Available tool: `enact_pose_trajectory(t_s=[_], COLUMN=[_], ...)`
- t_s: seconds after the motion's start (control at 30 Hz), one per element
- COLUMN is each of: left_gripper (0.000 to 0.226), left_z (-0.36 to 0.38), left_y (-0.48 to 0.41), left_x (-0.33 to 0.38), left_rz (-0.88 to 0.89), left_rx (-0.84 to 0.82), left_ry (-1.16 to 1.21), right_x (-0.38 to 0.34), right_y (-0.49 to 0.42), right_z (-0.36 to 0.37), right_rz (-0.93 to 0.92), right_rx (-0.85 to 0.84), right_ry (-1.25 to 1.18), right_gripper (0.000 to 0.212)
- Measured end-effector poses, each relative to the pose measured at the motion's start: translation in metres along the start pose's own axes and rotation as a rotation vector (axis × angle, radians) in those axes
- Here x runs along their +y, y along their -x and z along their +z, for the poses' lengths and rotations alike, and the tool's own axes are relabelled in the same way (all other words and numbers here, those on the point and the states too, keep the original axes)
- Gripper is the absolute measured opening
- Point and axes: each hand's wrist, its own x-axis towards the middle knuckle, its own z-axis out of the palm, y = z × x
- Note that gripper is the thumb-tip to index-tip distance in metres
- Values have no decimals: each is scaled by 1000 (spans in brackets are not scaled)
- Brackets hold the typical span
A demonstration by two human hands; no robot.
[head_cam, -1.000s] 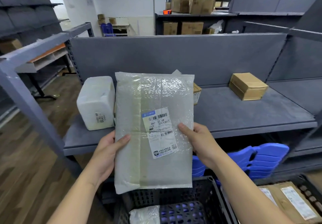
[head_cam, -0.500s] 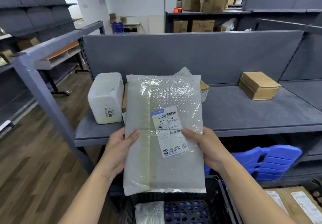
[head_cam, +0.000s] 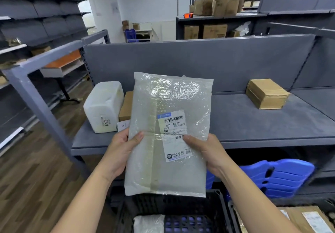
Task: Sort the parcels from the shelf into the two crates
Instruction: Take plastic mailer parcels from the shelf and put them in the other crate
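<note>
Mailer (head_cam: 163,96) still gripped by left hand (head_cam: 119,151), right hand (head_cam: 208,151) | partly hides box (head_cam: 126,105) on shelf (head_cam: 253,124) | crate (head_cam: 181,203) below

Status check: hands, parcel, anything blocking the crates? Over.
Left hand and right hand grip bubble-wrap parcel by its sides. Parcel upright above black crate, not yet in. Nothing between them. White parcel and cardboard box wait on shelf.
</note>
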Motion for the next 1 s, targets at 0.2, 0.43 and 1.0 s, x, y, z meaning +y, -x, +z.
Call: enact_pose_trajectory(t_s=[0.2,0.43,1.0], left_gripper=[32,39,30], left_z=[-1,-12,-19], left_y=[2,11,8], left_x=[-8,-20,-3], left_rz=[-5,-9,-64], left_rx=[57,102,248], left_ry=[-14,-67,163], right_x=[-2,14,43], right_y=[-7,-11,13], right_z=[-4,-5,-7], right_rz=[17,52,-4], right_rx=[6,-13,-107], right_ry=[99,82,177], right_gripper=[23,20,32])
